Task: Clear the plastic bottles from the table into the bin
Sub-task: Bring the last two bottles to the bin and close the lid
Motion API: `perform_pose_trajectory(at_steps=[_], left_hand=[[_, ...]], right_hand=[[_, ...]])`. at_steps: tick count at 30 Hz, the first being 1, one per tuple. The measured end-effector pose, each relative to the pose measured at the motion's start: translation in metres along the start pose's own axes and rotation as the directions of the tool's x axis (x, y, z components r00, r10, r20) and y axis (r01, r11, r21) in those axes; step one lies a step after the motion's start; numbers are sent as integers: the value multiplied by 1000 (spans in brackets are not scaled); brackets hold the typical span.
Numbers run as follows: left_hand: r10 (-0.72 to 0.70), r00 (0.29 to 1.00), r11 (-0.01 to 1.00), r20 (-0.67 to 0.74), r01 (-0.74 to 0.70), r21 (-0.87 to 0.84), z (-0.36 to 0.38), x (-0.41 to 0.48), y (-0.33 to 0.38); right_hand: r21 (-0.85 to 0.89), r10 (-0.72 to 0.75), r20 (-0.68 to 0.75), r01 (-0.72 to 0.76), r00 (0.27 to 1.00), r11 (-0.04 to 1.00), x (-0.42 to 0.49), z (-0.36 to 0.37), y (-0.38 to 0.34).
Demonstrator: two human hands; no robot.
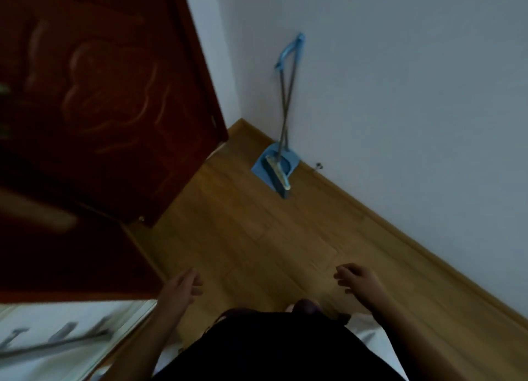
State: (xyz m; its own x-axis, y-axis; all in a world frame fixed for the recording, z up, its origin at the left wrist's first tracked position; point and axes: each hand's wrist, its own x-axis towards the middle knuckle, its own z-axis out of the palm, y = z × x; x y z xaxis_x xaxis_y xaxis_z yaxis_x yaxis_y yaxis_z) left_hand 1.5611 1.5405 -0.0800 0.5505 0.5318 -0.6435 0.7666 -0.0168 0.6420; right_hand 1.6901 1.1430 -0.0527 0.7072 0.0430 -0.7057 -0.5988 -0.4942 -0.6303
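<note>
left hand (183, 288) empty, fingers loosely curled | right hand (357, 279) the same, well apart from it, both over floor (257, 238) | dustpan (261, 165) against wall (400, 123), broom (278, 175) head resting in it | bottles, bin: cannot tell where

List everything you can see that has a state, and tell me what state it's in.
Left hand: open, holding nothing.
Right hand: open, holding nothing.
Dark red wooden door: appears swung open.
Blue plastic dustpan: standing on the wooden floor against the white wall.
Long-handled broom: upright, brush head resting in the dustpan.
</note>
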Motion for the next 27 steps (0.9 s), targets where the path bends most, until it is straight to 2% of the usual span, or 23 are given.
perform_pose_trajectory(at_steps=[4,8,13,16,18,21,24,27], left_hand=[[-24,998,998,51,21,60,38,39,46],[34,994,982,105,-53,184,81,84,109],[103,956,926,276,-193,326,164,139,204],[73,908,881,412,-252,400,236,157,266],[63,856,817,513,-339,466,285,153,303],[91,742,699,664,-522,489,365,133,351],[89,590,507,802,-720,474,447,102,386],[30,445,363,895,-839,405,526,66,402]], right_hand=[[28,-44,-88,47,995,998,12,-50,-17],[75,-16,-188,30,982,997,26,-93,-23],[224,137,-294,-71,946,972,46,-138,-4],[393,301,-377,-143,876,908,45,-159,16],[501,406,-406,-172,819,848,38,-167,28],[623,525,-444,-170,726,763,25,-174,50],[750,647,-443,-139,620,647,6,-174,69],[842,739,-421,-77,525,534,-10,-171,90]])
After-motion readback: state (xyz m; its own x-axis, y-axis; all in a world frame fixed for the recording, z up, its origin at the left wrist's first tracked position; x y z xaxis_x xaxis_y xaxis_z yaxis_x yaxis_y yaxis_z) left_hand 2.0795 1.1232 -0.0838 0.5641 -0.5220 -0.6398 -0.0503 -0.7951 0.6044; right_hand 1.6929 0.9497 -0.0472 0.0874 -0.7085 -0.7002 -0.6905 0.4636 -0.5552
